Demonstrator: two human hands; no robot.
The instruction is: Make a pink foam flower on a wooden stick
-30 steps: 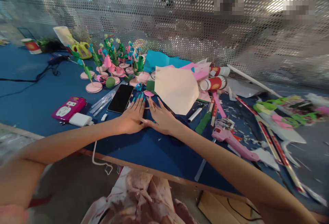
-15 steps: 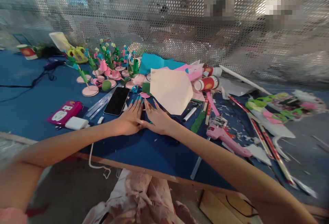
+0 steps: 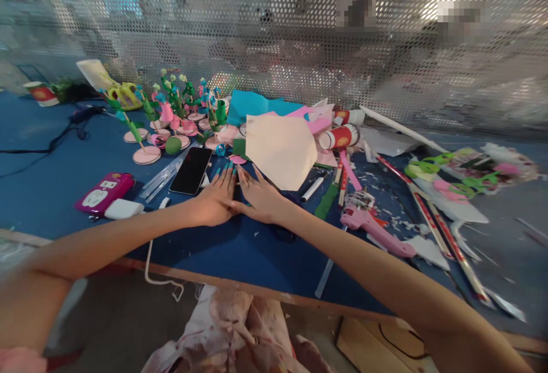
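Observation:
My left hand [image 3: 216, 197] and my right hand [image 3: 260, 197] lie flat side by side on the blue table [image 3: 240, 247], thumbs touching, fingers stretched out and holding nothing. A black phone [image 3: 190, 170] rests just left of my left fingertips. A small pink paper disc [image 3: 237, 159] sits just beyond the fingertips. A cream paper sheet [image 3: 280, 149] lies past my right hand.
Paper flowers on pink round bases [image 3: 171, 113] stand at the back left. A pink power strip [image 3: 103, 191] with a white charger [image 3: 122, 209] lies left. A pink glue gun [image 3: 377, 231], red paper cups [image 3: 342, 136], paper scraps and strips litter the right. A perforated metal wall [image 3: 274, 48] stands behind.
Both hands stay flat in the same spot. The view has shifted slightly, so everything sits a little further left in the frame.

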